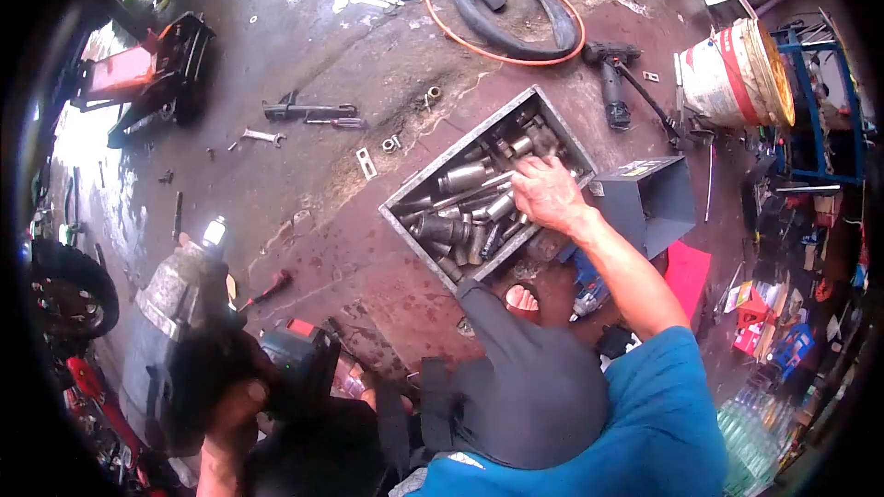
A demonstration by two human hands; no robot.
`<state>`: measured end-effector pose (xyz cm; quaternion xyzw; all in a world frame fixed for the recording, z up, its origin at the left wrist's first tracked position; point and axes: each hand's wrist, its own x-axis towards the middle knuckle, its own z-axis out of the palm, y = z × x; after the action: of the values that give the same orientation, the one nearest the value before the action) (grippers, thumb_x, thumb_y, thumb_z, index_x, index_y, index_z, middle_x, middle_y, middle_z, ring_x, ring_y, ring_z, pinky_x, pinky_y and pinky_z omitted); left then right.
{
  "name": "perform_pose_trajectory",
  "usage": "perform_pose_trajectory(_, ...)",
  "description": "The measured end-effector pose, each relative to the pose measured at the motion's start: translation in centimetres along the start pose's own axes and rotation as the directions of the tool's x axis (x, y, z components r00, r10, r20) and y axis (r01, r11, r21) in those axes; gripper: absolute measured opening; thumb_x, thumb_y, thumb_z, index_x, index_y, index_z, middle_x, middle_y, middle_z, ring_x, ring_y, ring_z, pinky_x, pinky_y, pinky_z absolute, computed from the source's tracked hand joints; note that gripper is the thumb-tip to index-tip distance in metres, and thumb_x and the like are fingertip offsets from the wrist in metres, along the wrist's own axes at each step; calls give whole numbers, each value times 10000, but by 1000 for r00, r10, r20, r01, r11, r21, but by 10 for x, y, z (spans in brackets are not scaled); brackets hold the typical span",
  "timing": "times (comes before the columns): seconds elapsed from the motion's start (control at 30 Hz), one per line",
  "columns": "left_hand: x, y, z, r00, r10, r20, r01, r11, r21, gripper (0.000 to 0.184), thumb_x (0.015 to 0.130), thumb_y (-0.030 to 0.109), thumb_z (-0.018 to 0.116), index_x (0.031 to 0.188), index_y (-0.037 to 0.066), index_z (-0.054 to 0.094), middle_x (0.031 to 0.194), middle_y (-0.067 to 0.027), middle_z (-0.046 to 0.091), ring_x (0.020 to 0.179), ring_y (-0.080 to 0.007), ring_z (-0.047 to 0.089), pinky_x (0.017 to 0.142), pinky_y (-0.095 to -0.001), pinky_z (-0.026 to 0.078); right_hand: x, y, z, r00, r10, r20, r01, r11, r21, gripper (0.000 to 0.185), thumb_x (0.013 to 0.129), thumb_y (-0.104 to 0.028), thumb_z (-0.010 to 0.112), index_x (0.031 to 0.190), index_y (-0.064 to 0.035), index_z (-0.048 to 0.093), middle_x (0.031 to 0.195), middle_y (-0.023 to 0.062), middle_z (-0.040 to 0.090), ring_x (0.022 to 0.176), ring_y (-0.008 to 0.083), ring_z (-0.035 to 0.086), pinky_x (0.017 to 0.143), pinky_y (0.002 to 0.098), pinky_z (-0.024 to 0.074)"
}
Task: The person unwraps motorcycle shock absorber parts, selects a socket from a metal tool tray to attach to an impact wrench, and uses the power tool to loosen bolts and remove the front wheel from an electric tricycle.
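Note:
My right hand reaches into a grey metal box heaped with steel sockets. Its fingers are bent and pressed together among the sockets, and what they hold, if anything, is hidden. A large dark socket and a shiny socket lie left of these fingers, near a long thin bar. At the lower left, my left hand is wrapped round a large impact wrench. The wrench has a grey metal nose, a dark body and a bright metal tip pointing up.
An open grey case stands right of the box. Beyond lie a cordless tool, a black rubber tube and an orange hose. A white bucket stands far right. A wrench and screwdriver lie leftward.

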<state>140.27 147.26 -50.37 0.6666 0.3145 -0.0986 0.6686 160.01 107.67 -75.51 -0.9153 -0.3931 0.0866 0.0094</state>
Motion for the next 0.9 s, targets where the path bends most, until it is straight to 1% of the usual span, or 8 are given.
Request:
perform_pose_trajectory(0.13, -4, -15, -5, 993, 36, -113, -33, 999, 26, 737, 612, 240, 774, 1238, -24, 486, 871, -65, 573, 808, -163, 564, 686, -286, 464, -3, -3, -23, 928, 369, 54, -373, 917, 138, 225, 816, -249, 633, 942, -65, 601, 866, 112, 647, 925, 301, 619, 809, 473, 463)
perform_pose_trajectory(0.2, -1, -22, -15, 995, 45, -88, -43, 999, 21, 736, 613, 221, 772, 1244, -26, 483, 880, -69, 572, 807, -160, 564, 672, -279, 464, 24, -11, -17, 854, 492, -169, -404, 832, 380, 267, 825, -262, 648, 981, -50, 602, 957, 138, 630, 978, 322, 594, 823, 475, 464)
perform_pose_trajectory(0.27, 0, -17, -13, 996, 61, -67, -62, 998, -16, 734, 616, 205, 771, 1250, -23, 480, 884, -70, 571, 805, -161, 564, 665, -272, 466, 54, -3, 10, 806, 582, -113, -516, 782, 349, 392, 795, -267, 683, 1101, -34, 604, 1198, 202, 519, 1129, 372, 513, 904, 469, 476)
perform_pose_trajectory(0.53, -3, -22, -14, 996, 89, -4, -89, 993, -76, 740, 621, 187, 769, 1269, 3, 463, 882, -63, 565, 814, -170, 575, 699, -262, 478, 72, 20, 27, 944, 328, -25, -324, 940, 105, 317, 784, -287, 672, 979, -45, 610, 1072, 170, 581, 1028, 348, 574, 826, 472, 514)
perform_pose_trajectory(0.6, -8, -22, -14, 997, 67, -39, -69, 997, -47, 743, 619, 195, 769, 1266, -4, 464, 886, -63, 566, 814, -172, 575, 699, -262, 474, 55, 18, 14, 916, 381, -123, -335, 897, 288, 279, 813, -208, 619, 1046, -55, 604, 1053, 143, 610, 904, 311, 628, 826, 441, 506)
perform_pose_trajectory(0.67, -12, -22, -16, 996, 26, -86, -28, 999, -19, 742, 614, 204, 770, 1257, -12, 472, 888, -62, 569, 810, -174, 574, 699, -269, 470, 27, 27, 32, 764, 646, -10, -414, 501, 760, 334, 846, -111, 559, 1170, -35, 576, 1090, 137, 612, 859, 256, 643, 795, 393, 530)
perform_pose_trajectory(0.73, -12, -22, -21, 994, -12, -109, 13, 1000, 3, 739, 604, 212, 771, 1244, -17, 483, 886, -60, 574, 805, -176, 572, 701, -282, 467, -1, -3, -9, 637, 696, 331, -256, -214, 943, 390, 869, -55, 516, 1255, 3, 522, 1109, 128, 600, 879, 206, 636, 764, 340, 548)
perform_pose_trajectory(0.9, -3, -19, -26, 997, 51, 62, -52, 999, 11, 676, 726, 217, 723, 1307, -18, 470, 1150, -90, 562, 1050, -219, 545, 920, -345, 428, -41, -22, -2, 749, 570, 338, 70, -575, 815, 349, 874, -41, 511, 1220, 0, 506, 1073, 131, 613, 922, 219, 637, 810, 343, 559)
